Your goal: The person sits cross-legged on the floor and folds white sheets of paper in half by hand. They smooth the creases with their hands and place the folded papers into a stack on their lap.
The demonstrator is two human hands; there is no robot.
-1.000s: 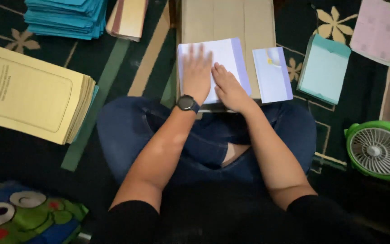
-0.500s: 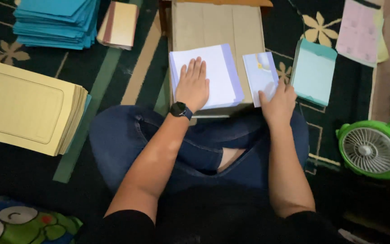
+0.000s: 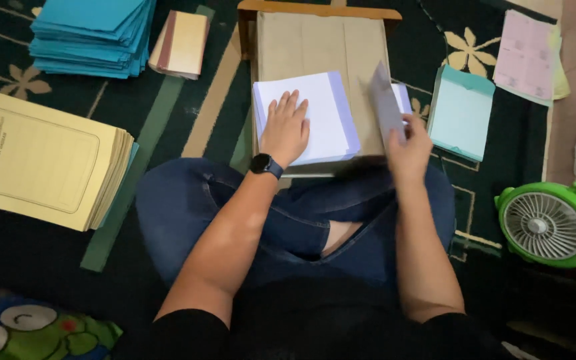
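At the bottom of the frame the person sits cross-legged on a dark patterned carpet (image 3: 168, 127), knees just below a small low worktop (image 3: 321, 40) at upper centre. The left hand (image 3: 287, 128), a black watch (image 3: 265, 164) on its wrist, lies flat with fingers spread on a stack of white sheets (image 3: 331, 110), pressing it down and gripping nothing. The right hand (image 3: 408, 143) is closed in a pinch on a single sheet (image 3: 385, 103), held up on edge and tilted over the worktop's right side, just above a smaller pile (image 3: 401, 97) partly hidden behind it. That sheet looks lightly held; it could slip or fold, and the green fan (image 3: 545, 225) at right could lift loose paper if it is running, which I cannot tell. Farther off lie a teal booklet (image 3: 461, 110), pink papers (image 3: 527, 57), blue folders (image 3: 91, 33) and yellow folders (image 3: 41, 157) at left.
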